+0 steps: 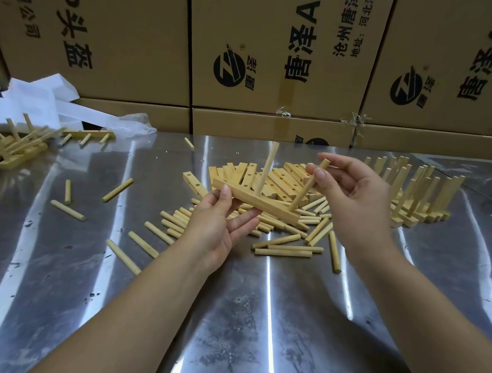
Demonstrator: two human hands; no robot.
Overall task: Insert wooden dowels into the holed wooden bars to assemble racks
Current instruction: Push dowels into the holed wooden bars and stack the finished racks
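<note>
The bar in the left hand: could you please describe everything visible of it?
The bar is pale, square-edged wood, held above the table, right end lower. The left hand pinches its left end, thumb on top. An upright dowel stands near its middle; the right hand holds a second dowel leaning at its right end.

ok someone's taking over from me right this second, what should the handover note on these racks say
Left hand holds a bar above the table.
Right hand pinches a dowel, its lower end at the bar's right-end hole; depth unclear.
Done: standing dowel seated mid-bar; finished racks far right, more racks far left.
Left: seat this dowel, check for other empty holes, then continue through the bar pile and loose dowels.
</note>
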